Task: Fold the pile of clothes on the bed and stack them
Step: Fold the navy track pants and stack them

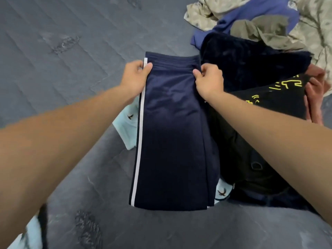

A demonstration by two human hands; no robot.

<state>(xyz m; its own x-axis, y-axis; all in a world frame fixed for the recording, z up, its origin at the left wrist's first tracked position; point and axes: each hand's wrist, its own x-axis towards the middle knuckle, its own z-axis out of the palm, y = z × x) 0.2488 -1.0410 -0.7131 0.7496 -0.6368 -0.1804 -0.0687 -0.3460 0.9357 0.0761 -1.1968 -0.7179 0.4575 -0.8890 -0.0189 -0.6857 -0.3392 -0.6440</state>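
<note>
We're early in the job, by our read. Navy track pants (172,133) already folded lengthwise, legs together, flat on the grey bed (62,51); crosswise folds still to do. Long axis runs toward and away from us: waistband at the far end, cuffs nearest us, white side stripe on their left edge. Left hand (134,76) pinches the waistband's left corner, right hand (209,81) pinches its right corner, fingers curled on fabric. Right of the pants, the unfolded pile (260,60) is untouched. We see no finished stack.
</note>
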